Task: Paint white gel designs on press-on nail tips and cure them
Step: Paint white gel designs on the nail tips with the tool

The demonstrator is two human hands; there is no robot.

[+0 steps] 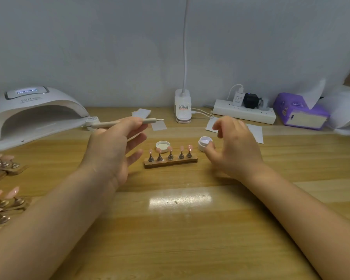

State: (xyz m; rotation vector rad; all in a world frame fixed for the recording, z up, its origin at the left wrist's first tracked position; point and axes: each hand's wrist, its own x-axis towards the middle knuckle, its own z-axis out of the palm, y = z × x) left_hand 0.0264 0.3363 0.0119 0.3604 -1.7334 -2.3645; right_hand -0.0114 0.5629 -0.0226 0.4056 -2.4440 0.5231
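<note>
A small wooden holder (170, 163) in the middle of the table carries several pink nail tips (170, 148) on metal stands. My left hand (113, 150) hovers left of it and pinches a beige gel brush (127, 122) between thumb and forefinger, tip pointing right. My right hand (233, 146) hovers right of the holder with loosely curled fingers, one fingertip touching the open white gel jar (203, 144). The jar's lid (162, 146) lies upturned behind the holder.
A white curing lamp (34, 114) stands at the back left, more nail tip holders (2, 199) lie at the left edge. A desk lamp base (182, 107), power strip (244, 113), purple tissue box (300, 112) and paper wipes (255, 132) line the back.
</note>
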